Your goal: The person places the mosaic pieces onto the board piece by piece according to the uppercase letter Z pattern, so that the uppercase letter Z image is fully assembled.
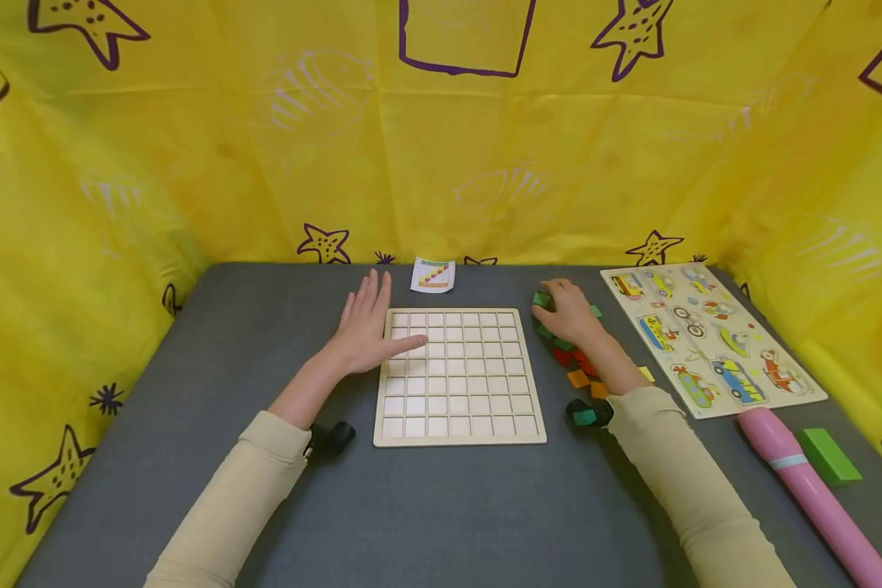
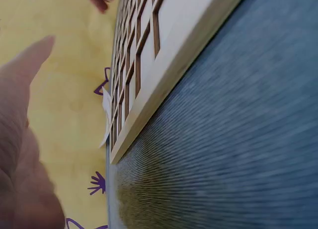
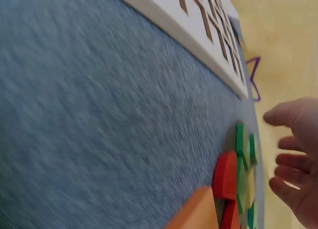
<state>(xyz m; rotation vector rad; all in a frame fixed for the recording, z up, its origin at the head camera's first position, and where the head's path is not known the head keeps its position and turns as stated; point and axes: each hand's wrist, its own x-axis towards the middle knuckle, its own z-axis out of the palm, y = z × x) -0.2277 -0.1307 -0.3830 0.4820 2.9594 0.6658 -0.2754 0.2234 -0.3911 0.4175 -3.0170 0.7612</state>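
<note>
A pale wooden grid board lies at the middle of the dark table. My left hand is spread flat at its left edge, thumb reaching over the top-left squares; whether it touches the board I cannot tell. Right of the board is a loose cluster of small coloured pieces: green tiles, red tiles, orange tiles and a yellow tile. Just above the green ones hovers my right hand, fingers loosely bent and thumb apart. In the right wrist view nothing shows between its fingers.
A small card with a coloured grid pattern stands behind the board. To the right lie a vehicle picture puzzle board, a pink stick-like object and a green block. Yellow patterned cloth walls the table's back and sides.
</note>
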